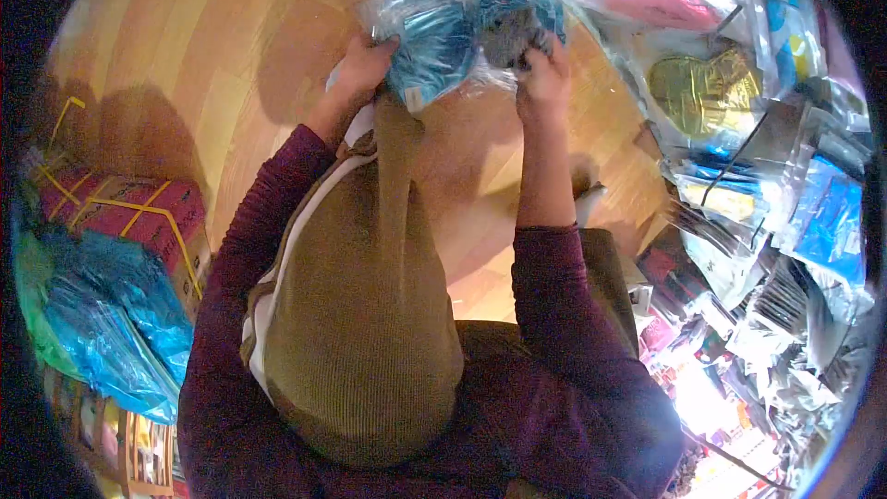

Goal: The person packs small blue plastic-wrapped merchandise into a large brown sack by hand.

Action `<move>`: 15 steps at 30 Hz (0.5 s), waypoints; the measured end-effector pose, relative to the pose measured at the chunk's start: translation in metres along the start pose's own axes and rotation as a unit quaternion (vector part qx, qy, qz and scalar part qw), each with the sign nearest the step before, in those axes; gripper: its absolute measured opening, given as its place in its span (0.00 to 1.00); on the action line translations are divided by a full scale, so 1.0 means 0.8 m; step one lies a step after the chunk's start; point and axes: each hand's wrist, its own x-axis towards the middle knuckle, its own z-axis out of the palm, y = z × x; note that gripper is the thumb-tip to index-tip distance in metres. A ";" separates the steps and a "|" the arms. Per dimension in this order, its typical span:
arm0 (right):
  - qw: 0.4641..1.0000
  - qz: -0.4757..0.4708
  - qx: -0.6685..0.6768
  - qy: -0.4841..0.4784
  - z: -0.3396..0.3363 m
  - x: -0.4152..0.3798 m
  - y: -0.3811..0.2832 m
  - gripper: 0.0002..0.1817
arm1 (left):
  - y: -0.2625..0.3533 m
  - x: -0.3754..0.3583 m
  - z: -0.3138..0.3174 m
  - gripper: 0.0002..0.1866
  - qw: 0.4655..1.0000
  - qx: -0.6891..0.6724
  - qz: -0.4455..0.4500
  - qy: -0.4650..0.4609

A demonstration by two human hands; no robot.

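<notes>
In front of my knees I hold up a clear plastic bag (430, 42) with blue, shiny contents. My left hand (367, 65) is closed on its left edge, the thumb lying over the plastic. At the right end, my right hand (545, 81) pinches the same stretch of packaging, fingers bent next to a dark grey patch (508, 39) framed in blue. Loose, crinkled film hangs between both hands. The kind of item inside the bag cannot be made out.
Wooden flooring (185, 28) lies beneath my hands. To the right spreads a heap of plastic-wrapped goods, among them a gold package (707, 92), a pink one (661, 5) and a blue one (827, 208). A red box with yellow straps (139, 212) and a blue plastic bag (111, 305) are at left.
</notes>
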 end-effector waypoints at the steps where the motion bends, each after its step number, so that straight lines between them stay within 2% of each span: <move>1: 0.983 -0.066 -0.165 0.052 -0.001 0.009 -0.005 0.15 | 0.000 0.001 0.001 0.17 0.999 0.007 -0.030 0.008; 3: 0.983 -0.078 -0.159 0.051 0.012 0.037 0.015 0.15 | -0.011 0.009 0.000 0.16 0.998 0.015 -0.060 0.018; 4: 0.983 -0.089 -0.154 0.050 0.023 0.048 0.029 0.15 | -0.033 0.020 0.000 0.16 0.998 0.045 -0.018 0.036; 5: 0.968 -0.124 -0.216 0.040 0.043 0.051 0.047 0.15 | -0.043 0.027 0.000 0.16 0.995 0.076 0.025 0.054; 6: 0.948 -0.158 -0.275 0.030 0.066 0.050 0.060 0.15 | -0.034 0.018 -0.001 0.16 0.995 0.078 0.026 0.055; 7: 0.949 -0.158 -0.272 0.030 0.081 0.044 0.058 0.15 | -0.019 0.002 -0.004 0.16 0.912 0.376 0.165 0.017; 8: 0.923 -0.231 -0.308 0.010 0.094 0.035 0.056 0.15 | -0.003 -0.008 -0.006 0.15 0.722 0.631 0.282 -0.025; 9: 0.890 -0.302 -0.341 -0.010 0.105 0.026 0.053 0.16 | 0.008 -0.009 -0.003 0.15 0.721 0.634 0.279 -0.024; 10: 0.892 -0.301 -0.338 -0.012 0.112 0.016 0.052 0.16 | 0.015 -0.010 0.002 0.14 0.888 0.435 0.148 0.000; 11: 0.901 -0.284 -0.328 -0.017 0.116 0.005 0.051 0.16 | 0.023 -0.013 0.006 0.13 0.980 0.198 0.004 0.021; 12: 0.909 -0.267 -0.318 -0.021 0.114 -0.006 0.048 0.16 | 0.031 -0.022 0.009 0.13 0.980 0.199 0.004 0.018; 14: 0.912 -0.248 -0.323 -0.043 0.108 -0.023 0.040 0.18 | 0.047 -0.037 0.015 0.11 0.962 0.217 0.143 0.088; 15: 0.924 -0.253 -0.280 -0.064 0.107 -0.034 0.040 0.19 | 0.034 -0.029 0.013 0.11 0.962 0.214 0.144 0.085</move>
